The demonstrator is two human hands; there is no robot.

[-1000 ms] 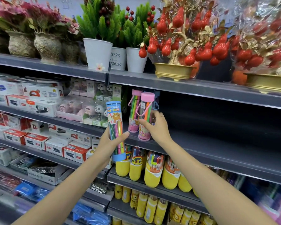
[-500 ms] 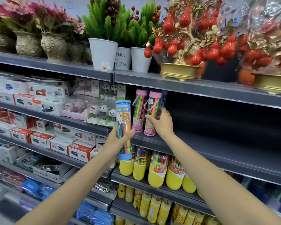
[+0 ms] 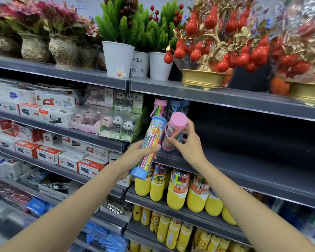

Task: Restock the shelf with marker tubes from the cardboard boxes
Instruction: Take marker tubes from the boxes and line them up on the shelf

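Shop aisle, grey metal shelving (image 3: 225,99) in tiers, two bays meeting at a seam near centre. Top tier: flowers in carved vases (image 3: 63,50), green plants in white pots (image 3: 117,58), red-fruit trees in gold bowls (image 3: 204,79), some wrapped in clear film. Left bay: stapler boxes (image 3: 56,101) in white and red, panda figures (image 3: 128,127) in a green tray. Lower right tiers: yellow cases (image 3: 176,195) standing in rows. Pale wall (image 3: 91,4) behind the plants. Light even and bright, shelf recesses dark.
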